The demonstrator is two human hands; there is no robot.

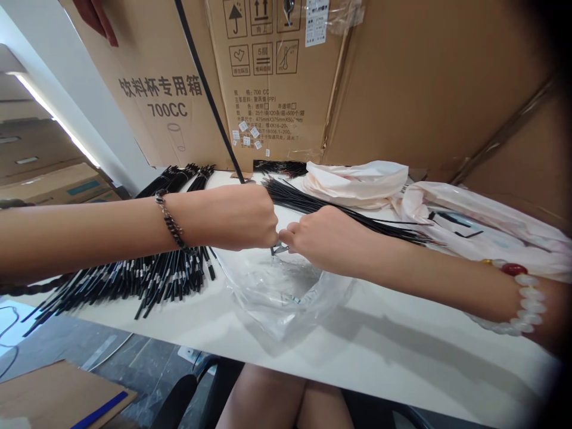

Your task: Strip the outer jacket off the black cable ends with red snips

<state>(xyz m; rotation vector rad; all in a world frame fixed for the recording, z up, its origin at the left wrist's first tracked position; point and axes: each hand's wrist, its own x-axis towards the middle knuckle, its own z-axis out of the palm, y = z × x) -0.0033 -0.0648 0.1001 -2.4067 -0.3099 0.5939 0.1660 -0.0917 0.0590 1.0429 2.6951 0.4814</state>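
Note:
Both fists meet above a clear plastic bag [286, 298] on the white table [402, 351]. My left hand [241, 215], with a dark bracelet at its wrist, is closed, and its fingertips are hidden behind the knuckles. Beside it, my right hand [319, 235] pinches a small shiny metal piece [280, 248], too small to name. A short dark end shows just below the fists. Behind the hands lies a bundle of thin black wires [348, 214]. Many black tubes with white bands [165, 280] fan out under my left forearm.
Large cardboard boxes [268, 77] stand along the back of the table, with a thin black pole [210, 89] before them. White plastic wrappings [357, 182] lie at the back right. A flat cardboard piece [53, 393] is at the lower left.

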